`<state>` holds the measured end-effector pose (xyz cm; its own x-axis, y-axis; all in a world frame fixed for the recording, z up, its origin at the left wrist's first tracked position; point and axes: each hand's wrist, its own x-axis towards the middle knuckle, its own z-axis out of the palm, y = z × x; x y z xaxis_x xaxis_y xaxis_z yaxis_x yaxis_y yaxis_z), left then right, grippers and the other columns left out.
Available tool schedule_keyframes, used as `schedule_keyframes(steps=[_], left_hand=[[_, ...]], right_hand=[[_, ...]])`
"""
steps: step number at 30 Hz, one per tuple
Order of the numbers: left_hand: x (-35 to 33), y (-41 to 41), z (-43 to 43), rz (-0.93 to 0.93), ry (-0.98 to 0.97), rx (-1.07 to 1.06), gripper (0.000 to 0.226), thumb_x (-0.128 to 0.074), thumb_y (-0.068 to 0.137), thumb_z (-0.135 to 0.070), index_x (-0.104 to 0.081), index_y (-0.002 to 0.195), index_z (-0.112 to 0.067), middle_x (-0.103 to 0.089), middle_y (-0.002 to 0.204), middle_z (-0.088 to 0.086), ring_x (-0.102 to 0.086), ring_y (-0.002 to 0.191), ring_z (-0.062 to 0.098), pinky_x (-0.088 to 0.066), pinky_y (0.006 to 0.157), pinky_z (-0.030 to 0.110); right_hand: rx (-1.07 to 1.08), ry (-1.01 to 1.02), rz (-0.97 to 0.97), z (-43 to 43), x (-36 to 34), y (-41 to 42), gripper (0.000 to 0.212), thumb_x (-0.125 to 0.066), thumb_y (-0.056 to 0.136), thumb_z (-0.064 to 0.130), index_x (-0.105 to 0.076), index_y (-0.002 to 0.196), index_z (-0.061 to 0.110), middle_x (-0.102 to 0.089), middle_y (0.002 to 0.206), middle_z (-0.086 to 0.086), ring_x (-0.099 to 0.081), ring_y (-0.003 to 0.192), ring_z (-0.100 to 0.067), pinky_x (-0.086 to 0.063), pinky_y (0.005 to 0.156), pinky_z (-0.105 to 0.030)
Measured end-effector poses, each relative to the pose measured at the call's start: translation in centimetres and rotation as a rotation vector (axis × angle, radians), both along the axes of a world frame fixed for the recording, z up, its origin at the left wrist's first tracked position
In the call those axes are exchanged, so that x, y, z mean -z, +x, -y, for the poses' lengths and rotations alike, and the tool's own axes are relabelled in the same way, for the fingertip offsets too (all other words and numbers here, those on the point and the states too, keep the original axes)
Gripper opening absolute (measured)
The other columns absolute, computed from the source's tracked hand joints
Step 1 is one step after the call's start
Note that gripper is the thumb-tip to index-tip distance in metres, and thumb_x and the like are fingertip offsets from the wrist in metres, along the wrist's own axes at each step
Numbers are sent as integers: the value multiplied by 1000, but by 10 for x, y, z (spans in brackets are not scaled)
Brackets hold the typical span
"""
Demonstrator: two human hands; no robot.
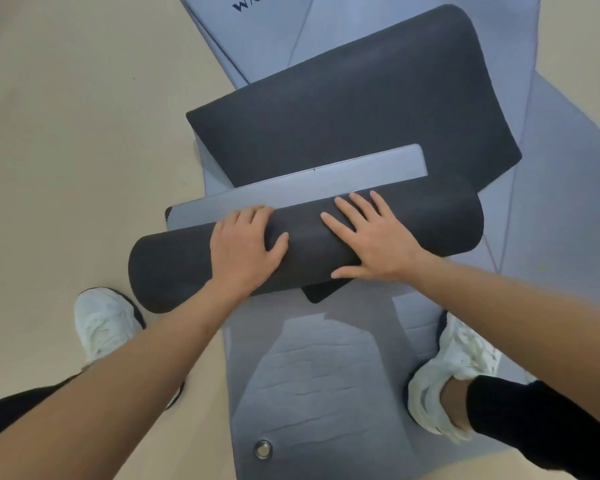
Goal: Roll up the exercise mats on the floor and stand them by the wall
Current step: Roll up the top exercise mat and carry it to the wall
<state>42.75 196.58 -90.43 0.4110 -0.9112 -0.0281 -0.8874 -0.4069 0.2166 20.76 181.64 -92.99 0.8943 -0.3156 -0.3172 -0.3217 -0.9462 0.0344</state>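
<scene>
A dark grey mat roll (430,223) lies across the middle of the floor, with its grey-blue inner face (309,188) showing just beyond it. Past that, the dark flat stretch of the same mat (343,109) runs away from me. My left hand (243,247) rests on the roll's left half with its fingers curled over the far edge. My right hand (368,237) presses flat on the roll with its fingers spread. Underneath lies another grey-blue mat (326,375), spread flat.
My white shoes stand either side: the left shoe (101,323) on the beige floor (66,150), the right shoe (451,372) on the flat mat. A metal eyelet (263,448) sits near that mat's near edge. A further grey-blue mat with lettering (257,32) lies beyond.
</scene>
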Motion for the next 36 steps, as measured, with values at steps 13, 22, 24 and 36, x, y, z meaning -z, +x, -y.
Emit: schedule_keyframes(steps=[13,22,24,36], left_hand=[[30,7,24,116,130,90,100,-36,87,-86,-23,162,-21,-24,169,7,-18,157,33,-15,126,56],[9,51,87,118,77,192,86,-34,91,-76,-34,159,-23,-32,167,7,-27,154,33,-20,126,54],[2,32,95,166,-22,257,77,-42,91,-66,-41,156,-24,-36,164,9,-28,153,34,-20,125,55],[28,14,150,228,43,325,102,-36,81,-94,-16,163,-36,-24,169,4,-22,155,34,-17,125,58]], right_hand=[[169,-66,373,66,-18,29,92,-41,87,83,-37,157,24,-43,158,-14,-43,141,-41,-26,120,-61],[246,-211,265,91,-1,-8,88,-38,92,81,-23,162,31,-28,166,-11,-21,153,-45,-9,121,-68],[232,-173,248,107,-3,0,89,-34,90,84,-21,162,33,-30,166,-10,-23,152,-43,-10,122,-67],[1047,286,711,139,18,-59,103,-71,81,67,-5,159,49,-21,164,-8,-31,148,-32,-30,120,-55]])
